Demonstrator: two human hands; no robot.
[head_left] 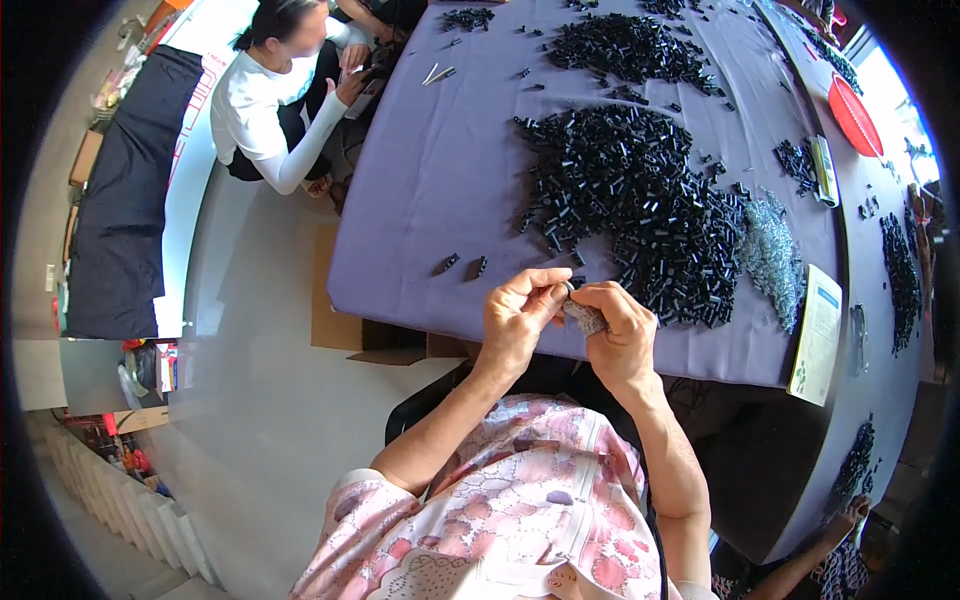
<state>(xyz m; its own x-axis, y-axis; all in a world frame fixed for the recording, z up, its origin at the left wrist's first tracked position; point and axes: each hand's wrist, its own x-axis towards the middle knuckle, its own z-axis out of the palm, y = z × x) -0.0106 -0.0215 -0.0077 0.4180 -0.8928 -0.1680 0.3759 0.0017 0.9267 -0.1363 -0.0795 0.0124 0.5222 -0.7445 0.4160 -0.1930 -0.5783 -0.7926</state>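
Observation:
My left hand (517, 318) and my right hand (622, 332) meet just over the near edge of the purple-covered table (420, 240). Finger and thumb of the left hand pinch a small dark piece (569, 287), whose shape is mostly hidden by the fingertips. Tucked in the right hand is a grey speckled lump (588, 318); its kind I cannot make out. The right fingertips come up against the dark piece too. Beyond my hands spreads a large heap of short black tubular pieces (640, 200), with a pile of small silvery metal parts (768, 245) at its right.
A second black heap (635, 50) lies farther back. At the right are a pale printed booklet (817, 335) and a red basket (855, 117). A person in white (290, 100) sits at the far left; another person's hand (850, 515) shows lower right. An open cardboard box (385, 340) stands below the table's left corner.

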